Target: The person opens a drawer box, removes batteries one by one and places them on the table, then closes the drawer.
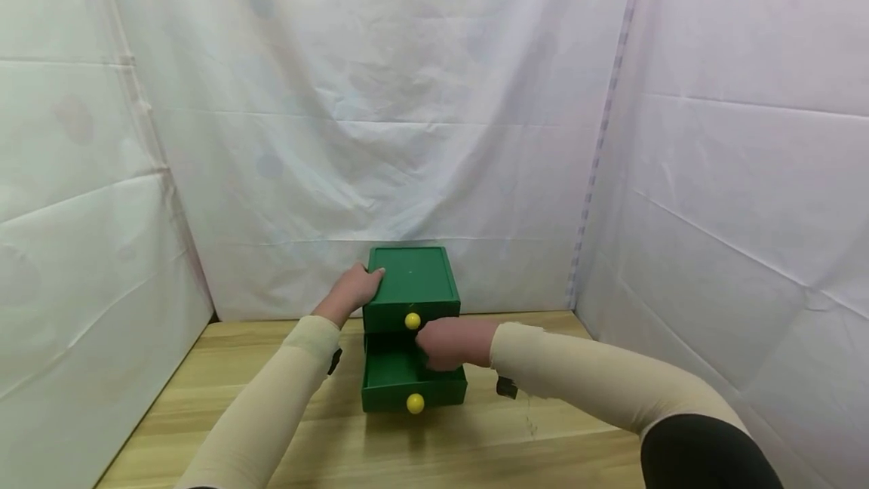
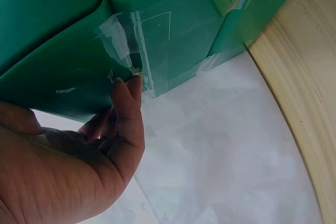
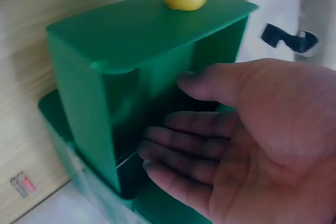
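A green two-drawer cabinet (image 1: 413,275) stands on the table, its upper drawer closed with a yellow knob (image 1: 413,321). The lower drawer (image 1: 414,395) is pulled out, with a yellow knob (image 1: 416,404) on its front. My left hand (image 1: 357,285) grips the cabinet's upper left edge, thumb on top; in the left wrist view the fingers of the left hand (image 2: 79,156) press its taped side. My right hand (image 3: 252,135) reaches over the pulled-out drawer (image 3: 142,30), palm showing, fingers slightly bent and holding nothing. No item can be made out in the drawer's dark interior.
The wooden table (image 1: 516,429) extends around the cabinet, with white cloth (image 1: 407,96) hanging behind and at both sides. A small item with a red part and grey loops (image 3: 23,184) lies at the lower left in the right wrist view.
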Action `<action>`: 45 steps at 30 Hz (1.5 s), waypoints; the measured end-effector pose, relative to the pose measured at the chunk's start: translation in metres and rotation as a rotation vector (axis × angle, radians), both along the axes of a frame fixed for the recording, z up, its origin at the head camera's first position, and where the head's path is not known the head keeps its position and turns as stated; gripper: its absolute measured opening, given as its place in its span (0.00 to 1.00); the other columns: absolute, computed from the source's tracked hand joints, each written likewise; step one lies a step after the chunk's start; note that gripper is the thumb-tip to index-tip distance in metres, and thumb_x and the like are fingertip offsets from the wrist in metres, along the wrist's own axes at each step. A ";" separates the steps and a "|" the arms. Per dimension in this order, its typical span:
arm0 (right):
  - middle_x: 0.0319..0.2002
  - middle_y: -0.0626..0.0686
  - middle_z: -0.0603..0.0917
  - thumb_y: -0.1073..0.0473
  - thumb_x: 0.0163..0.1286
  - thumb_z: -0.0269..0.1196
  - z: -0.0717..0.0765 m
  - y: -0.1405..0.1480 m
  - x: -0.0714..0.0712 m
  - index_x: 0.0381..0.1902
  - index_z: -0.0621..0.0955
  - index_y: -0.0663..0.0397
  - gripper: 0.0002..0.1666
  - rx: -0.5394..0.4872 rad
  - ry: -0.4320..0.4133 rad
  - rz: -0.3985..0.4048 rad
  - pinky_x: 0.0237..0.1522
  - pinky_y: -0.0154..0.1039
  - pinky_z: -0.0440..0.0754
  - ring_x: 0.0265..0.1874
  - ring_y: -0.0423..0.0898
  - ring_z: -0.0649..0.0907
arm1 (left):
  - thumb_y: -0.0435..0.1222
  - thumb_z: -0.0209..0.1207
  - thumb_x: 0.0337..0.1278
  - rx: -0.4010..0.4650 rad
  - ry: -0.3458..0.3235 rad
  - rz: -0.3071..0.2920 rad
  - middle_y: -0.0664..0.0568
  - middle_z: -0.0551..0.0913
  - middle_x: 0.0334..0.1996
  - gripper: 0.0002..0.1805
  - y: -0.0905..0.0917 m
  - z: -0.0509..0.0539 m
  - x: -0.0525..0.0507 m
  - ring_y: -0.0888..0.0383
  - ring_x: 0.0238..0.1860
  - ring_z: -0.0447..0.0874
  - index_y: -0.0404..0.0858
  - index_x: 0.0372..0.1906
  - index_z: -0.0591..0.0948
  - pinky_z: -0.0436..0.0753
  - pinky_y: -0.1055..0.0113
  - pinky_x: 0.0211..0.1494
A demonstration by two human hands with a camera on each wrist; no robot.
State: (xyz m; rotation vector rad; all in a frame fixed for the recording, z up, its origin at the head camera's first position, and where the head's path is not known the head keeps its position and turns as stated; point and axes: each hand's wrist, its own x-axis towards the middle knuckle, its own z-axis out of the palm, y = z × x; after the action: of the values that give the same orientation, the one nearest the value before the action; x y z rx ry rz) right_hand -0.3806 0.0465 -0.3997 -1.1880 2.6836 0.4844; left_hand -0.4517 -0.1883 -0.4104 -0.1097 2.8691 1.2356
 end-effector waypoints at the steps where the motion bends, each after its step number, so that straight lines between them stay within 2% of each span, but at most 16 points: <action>1: 0.31 0.43 0.81 0.52 0.84 0.67 -0.003 -0.001 0.000 0.40 0.84 0.46 0.09 0.018 0.009 -0.012 0.41 0.37 0.83 0.30 0.40 0.78 | 0.56 0.43 0.92 -0.001 0.001 -0.001 0.26 0.71 0.75 0.43 0.000 0.000 0.000 0.35 0.65 0.79 0.22 0.84 0.57 0.80 0.40 0.64; 4: 0.29 0.43 0.80 0.53 0.83 0.68 -0.010 -0.001 -0.001 0.37 0.83 0.45 0.10 0.051 0.046 -0.034 0.38 0.37 0.81 0.28 0.40 0.77 | 0.56 0.43 0.92 -0.008 0.004 -0.001 0.26 0.71 0.74 0.43 -0.001 0.001 0.001 0.36 0.64 0.79 0.22 0.84 0.58 0.80 0.41 0.64; 10: 0.27 0.44 0.78 0.53 0.82 0.69 -0.022 -0.001 -0.001 0.34 0.82 0.44 0.13 0.101 0.140 -0.015 0.35 0.38 0.82 0.25 0.41 0.76 | 0.56 0.43 0.92 -0.006 0.015 -0.002 0.26 0.72 0.74 0.42 -0.001 0.002 0.000 0.37 0.63 0.80 0.22 0.84 0.58 0.80 0.42 0.63; 15: 0.27 0.44 0.78 0.52 0.82 0.68 -0.026 -0.001 -0.003 0.33 0.81 0.44 0.14 0.126 0.145 -0.030 0.37 0.39 0.85 0.25 0.41 0.76 | 0.56 0.43 0.92 -0.006 0.021 -0.001 0.26 0.72 0.74 0.43 -0.001 0.003 0.001 0.37 0.63 0.80 0.22 0.84 0.58 0.80 0.41 0.63; 22: 0.30 0.45 0.83 0.56 0.84 0.67 -0.038 0.001 -0.009 0.35 0.84 0.44 0.11 0.119 0.118 -0.049 0.47 0.45 0.90 0.30 0.41 0.83 | 0.56 0.44 0.92 -0.002 0.020 -0.004 0.27 0.72 0.74 0.43 -0.001 0.000 0.001 0.38 0.62 0.80 0.22 0.84 0.58 0.80 0.42 0.62; 27: 0.29 0.47 0.85 0.57 0.84 0.68 -0.045 -0.001 -0.010 0.35 0.85 0.45 0.11 0.173 0.157 -0.039 0.47 0.49 0.92 0.29 0.42 0.84 | 0.56 0.44 0.92 0.003 0.019 0.002 0.28 0.74 0.73 0.42 -0.001 -0.004 0.001 0.39 0.60 0.80 0.23 0.83 0.59 0.80 0.43 0.61; 34: 0.27 0.45 0.80 0.56 0.84 0.67 -0.046 -0.002 -0.011 0.36 0.84 0.44 0.11 0.230 0.182 0.006 0.36 0.38 0.86 0.24 0.41 0.77 | 0.55 0.44 0.92 0.001 0.023 0.000 0.29 0.77 0.67 0.41 0.000 -0.001 0.001 0.40 0.55 0.81 0.22 0.82 0.61 0.80 0.44 0.57; 41: 0.25 0.44 0.78 0.57 0.83 0.68 -0.050 0.001 -0.013 0.31 0.82 0.43 0.15 0.196 0.213 0.055 0.31 0.35 0.81 0.23 0.41 0.74 | 0.56 0.43 0.92 -0.008 0.014 -0.003 0.27 0.71 0.75 0.42 0.000 -0.001 0.000 0.36 0.65 0.79 0.22 0.83 0.59 0.80 0.41 0.63; 45: 0.26 0.44 0.79 0.57 0.82 0.69 -0.051 0.000 -0.012 0.32 0.83 0.44 0.14 0.199 0.217 0.055 0.32 0.35 0.81 0.23 0.41 0.75 | 0.56 0.44 0.92 -0.004 0.019 -0.003 0.27 0.71 0.76 0.42 0.000 -0.001 0.001 0.36 0.66 0.78 0.22 0.83 0.59 0.80 0.40 0.64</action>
State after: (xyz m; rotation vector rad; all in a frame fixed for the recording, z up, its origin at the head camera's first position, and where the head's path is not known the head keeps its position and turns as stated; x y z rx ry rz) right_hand -0.3927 0.0469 -0.4506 -1.2170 2.7015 0.9141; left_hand -0.4506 -0.1888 -0.4113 -0.0949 2.8869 1.2365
